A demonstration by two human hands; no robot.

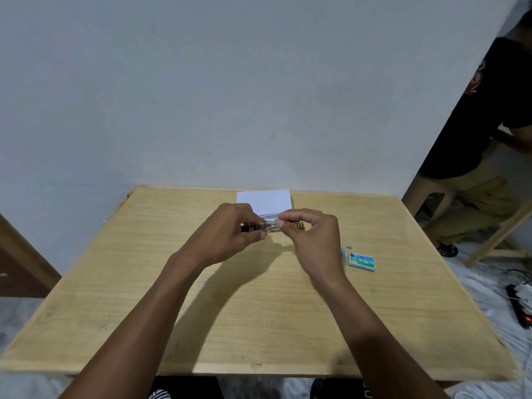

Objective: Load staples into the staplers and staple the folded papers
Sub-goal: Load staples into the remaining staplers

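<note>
My left hand [230, 233] grips a small stapler [256, 227] with a dark, metallic body, held level above the table's far middle. My right hand [309, 234] pinches something small at the stapler's top with thumb and forefinger; what it pinches is too small to tell. A yellow-labelled part [299, 225] shows just behind the right fingers. A folded white paper [263, 201] lies behind both hands at the table's far edge. A teal staple box [362, 262] lies to the right of my right wrist.
The wooden table [259, 312] stands against a pale wall. A small blue scrap [350, 246] and a blue piece [343, 252] lie by the box. A person in dark shirt [489, 125] sits at right. Cables and a power strip [518, 303] lie on the floor.
</note>
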